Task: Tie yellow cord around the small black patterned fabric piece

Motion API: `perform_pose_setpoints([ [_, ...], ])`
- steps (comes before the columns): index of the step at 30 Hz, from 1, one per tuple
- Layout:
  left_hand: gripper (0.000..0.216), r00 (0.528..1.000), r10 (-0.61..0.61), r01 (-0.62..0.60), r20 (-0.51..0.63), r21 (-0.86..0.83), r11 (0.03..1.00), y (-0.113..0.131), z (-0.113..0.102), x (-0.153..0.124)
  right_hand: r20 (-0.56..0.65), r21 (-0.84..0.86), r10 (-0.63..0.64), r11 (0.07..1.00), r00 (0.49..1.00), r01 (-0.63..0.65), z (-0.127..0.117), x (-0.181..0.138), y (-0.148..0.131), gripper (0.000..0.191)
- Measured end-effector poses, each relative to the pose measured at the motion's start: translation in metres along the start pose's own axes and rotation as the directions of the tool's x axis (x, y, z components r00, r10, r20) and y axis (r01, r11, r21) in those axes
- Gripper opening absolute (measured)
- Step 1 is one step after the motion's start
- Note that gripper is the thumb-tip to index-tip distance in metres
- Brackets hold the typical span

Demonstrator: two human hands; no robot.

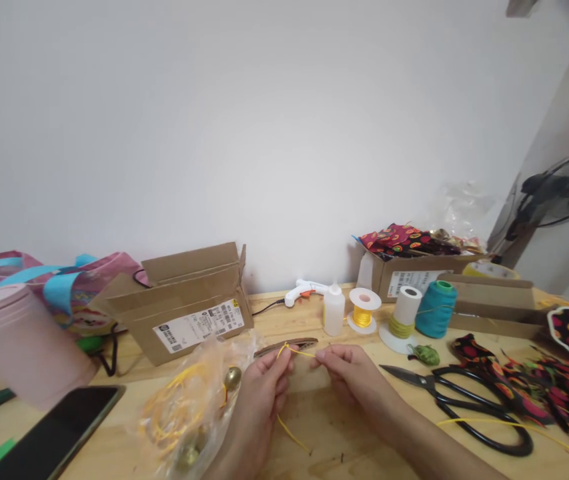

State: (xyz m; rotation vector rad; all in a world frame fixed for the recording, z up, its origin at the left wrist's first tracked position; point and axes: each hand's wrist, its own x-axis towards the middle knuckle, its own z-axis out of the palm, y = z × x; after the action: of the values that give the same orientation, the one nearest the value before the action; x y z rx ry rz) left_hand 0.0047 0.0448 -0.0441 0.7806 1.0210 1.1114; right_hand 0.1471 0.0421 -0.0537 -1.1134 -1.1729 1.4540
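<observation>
A thin yellow cord (300, 351) runs between my two hands above the wooden table. My left hand (264, 385) pinches it where it forms a small loop or knot over the thumb, and a loose tail hangs down below that hand. Just to the right, my right hand (353, 375) grips the cord between thumb and forefinger, a short stretch showing between the hands. Behind them lies a dark, flat curved piece (309, 343), partly hidden. Left of my left hand is a clear plastic bag (179, 413) with yellow cord and brass bells (233, 378).
Black-handled scissors (464, 400) lie right of my hands, near patterned fabric (554, 393). Behind stand a squeeze bottle (333, 311), a yellow cord spool (363, 313), teal thread (435, 310) and a glue gun (307, 290). At left are a cardboard box (189, 307) and a phone (59, 433).
</observation>
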Motion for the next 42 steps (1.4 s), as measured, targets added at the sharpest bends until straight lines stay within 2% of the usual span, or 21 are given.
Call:
perform_pose_setpoints([
  [3,0.028,0.999,-0.032,0.032,-0.004,-0.036,0.999,-0.0014,0.0001,0.0012,0.068,0.176,0.115,0.976,0.991,-0.125,-0.0028,-0.0025,-0.002,0.025],
  [7,0.024,0.998,-0.049,0.052,0.03,-0.107,0.993,-0.0033,-0.003,0.0038,0.146,0.291,0.164,0.936,0.976,-0.2,-0.0058,-0.003,0.0002,0.018],
  [12,0.02,0.992,-0.12,0.127,0.042,-0.215,0.968,-0.0031,-0.0061,0.0049,0.183,0.282,0.131,0.942,0.974,-0.18,-0.0049,-0.003,0.0033,0.016],
  [16,0.02,0.971,-0.194,0.229,0.14,-0.313,0.922,-0.0046,-0.0065,0.0033,0.189,0.26,0.118,0.951,0.975,-0.166,-0.0036,-0.004,0.0023,0.017],
  [19,0.017,0.968,-0.196,0.24,0.16,-0.344,0.908,-0.0069,-0.0072,0.0036,0.199,0.273,0.145,0.942,0.969,-0.197,-0.0041,-0.0039,0.0034,0.016],
  [23,0.016,0.983,-0.145,0.171,0.112,-0.277,0.946,-0.0077,-0.0062,0.0043,0.213,0.306,0.186,0.919,0.959,-0.246,-0.0045,-0.0032,0.0049,0.015],
  [27,0.02,0.995,-0.077,0.087,0.066,-0.147,0.985,-0.0076,-0.0031,0.0025,0.159,0.228,0.132,0.959,0.979,-0.166,-0.0015,-0.003,0.0041,0.019],
  [31,0.022,0.996,-0.082,0.087,0.045,-0.129,0.988,-0.0071,-0.0011,0.0018,0.143,0.135,0.054,0.988,0.988,-0.073,0.0012,-0.0026,0.0027,0.023],
  [37,0.021,0.996,-0.08,0.083,0.03,-0.13,0.988,-0.0079,-0.0013,0.0044,0.091,0.14,0.056,0.988,0.994,-0.068,-0.0008,-0.0019,0.0002,0.024],
  [42,0.018,0.997,-0.072,0.076,0.041,-0.101,0.992,-0.0098,-0.0042,0.0044,0.085,0.038,0.044,0.998,0.995,-0.047,-0.0014,-0.0011,-0.0024,0.026],
])
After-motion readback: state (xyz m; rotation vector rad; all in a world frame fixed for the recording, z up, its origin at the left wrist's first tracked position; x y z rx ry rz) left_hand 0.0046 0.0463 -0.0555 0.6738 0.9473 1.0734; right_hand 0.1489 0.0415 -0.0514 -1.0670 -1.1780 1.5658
